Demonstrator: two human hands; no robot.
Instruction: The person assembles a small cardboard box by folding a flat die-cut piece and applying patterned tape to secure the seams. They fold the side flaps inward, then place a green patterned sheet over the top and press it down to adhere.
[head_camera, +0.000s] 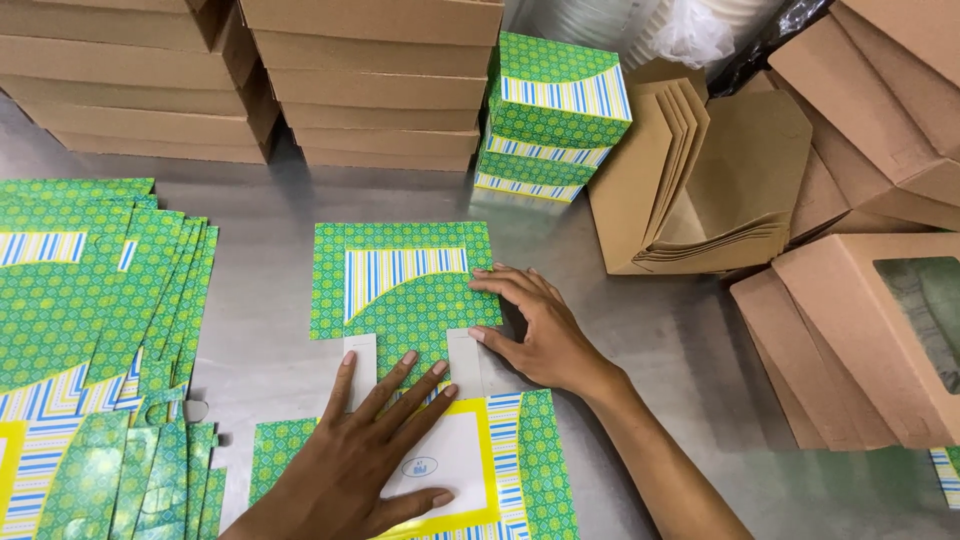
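A flat green patterned cardboard box blank with a blue and yellow striped panel lies on the metal table in front of me. My left hand rests flat on its lower part, fingers spread over the white and yellow panel. My right hand presses the right edge of the upper green panel, thumb on a white tab.
A pile of more flat green blanks lies at the left. Folded green boxes are stacked at the back centre. Plain brown cartons stand behind, and brown paper boxes and windowed brown boxes crowd the right.
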